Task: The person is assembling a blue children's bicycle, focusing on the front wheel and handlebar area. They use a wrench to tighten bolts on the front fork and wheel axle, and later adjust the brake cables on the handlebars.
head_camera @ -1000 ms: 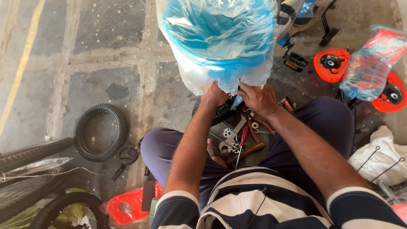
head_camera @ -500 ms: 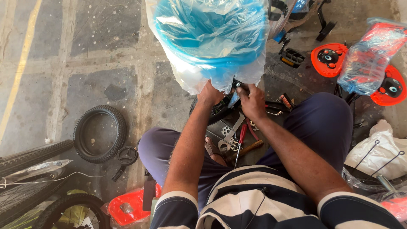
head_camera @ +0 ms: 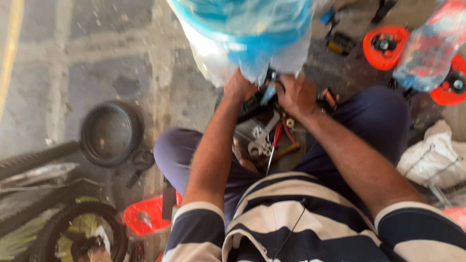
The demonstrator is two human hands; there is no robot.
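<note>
I sit on the ground with my knees apart. A large blue part wrapped in clear plastic stands in front of me at the top of the view. My left hand grips the lower edge of the plastic wrap. My right hand holds a dark metal piece at the base of the wrapped part, next to the left hand. Between my legs lie a spanner, red-handled pliers and other small tools.
A small black tyre lies on the stone floor to my left, with larger tyres and a wheel near it. Orange wheel discs and another wrapped part are at the right. A white bag sits beside my right knee.
The view has shifted, so the wrapped blue part now sits higher in the frame. My hands have stayed at its lower edge and have moved closer together.
</note>
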